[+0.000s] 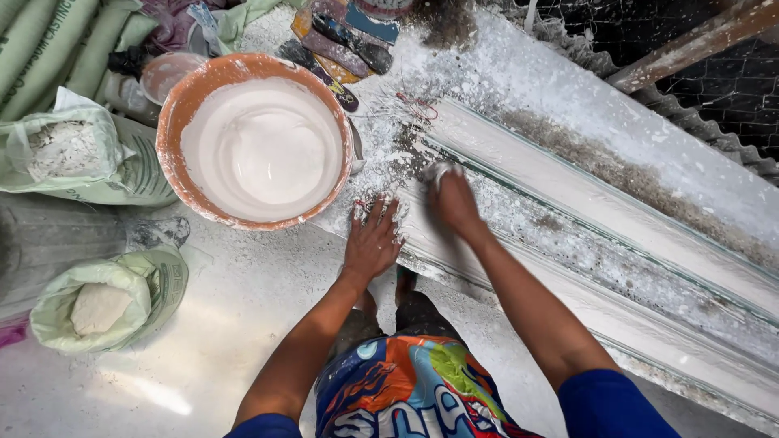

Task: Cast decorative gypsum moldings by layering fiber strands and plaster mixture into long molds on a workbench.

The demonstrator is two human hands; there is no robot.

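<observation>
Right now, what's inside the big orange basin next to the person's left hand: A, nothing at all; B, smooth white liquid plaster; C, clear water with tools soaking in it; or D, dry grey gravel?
B: the orange basin is filled with a smooth, glossy white liquid, standing just beyond the left hand, which rests flat on the powder-covered edge of the long white mould.

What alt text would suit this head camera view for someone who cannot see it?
Seen from above, a person's left hand and right hand press on a long white plaster moulding, beside an orange basin of white liquid plaster and open powder sacks.
</observation>
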